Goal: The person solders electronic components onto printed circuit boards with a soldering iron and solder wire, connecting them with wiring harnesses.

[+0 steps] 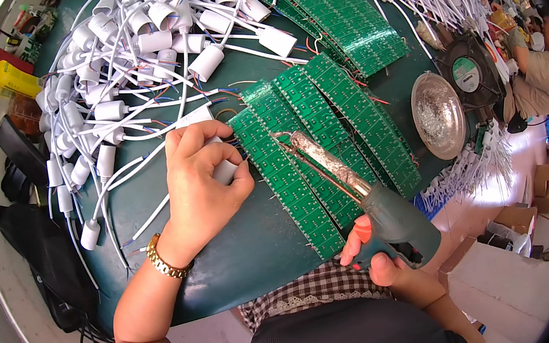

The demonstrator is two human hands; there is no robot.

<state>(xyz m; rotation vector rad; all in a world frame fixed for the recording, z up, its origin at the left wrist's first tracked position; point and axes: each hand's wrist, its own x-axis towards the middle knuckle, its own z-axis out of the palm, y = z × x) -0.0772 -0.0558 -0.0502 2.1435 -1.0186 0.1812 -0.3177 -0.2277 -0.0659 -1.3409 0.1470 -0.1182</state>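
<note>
Over worktop (231, 260), L hand (200, 174) pinches lamp socket (224, 172), R hand (384, 270) grips soldering gun (397, 219); PCBs (288, 187) prob. part done, many sockets (207, 63) left.

Dark soldering gun (397, 216) aslant over overlapping green circuit boards (283, 184).

and there's room nearer me: green tabletop (228, 268) opens between my left hand (202, 177) and my body! to that hand's left, white cables (121, 176) slant across the way; beyond it, a heap of white sockets (153, 42) blocks the path. to its right, circuit boards (283, 187) crowd close, the soldering gun (402, 220) slanting over them. beyond my right hand (369, 256), just a narrow gap separates boards and metal dish (438, 116).
</note>
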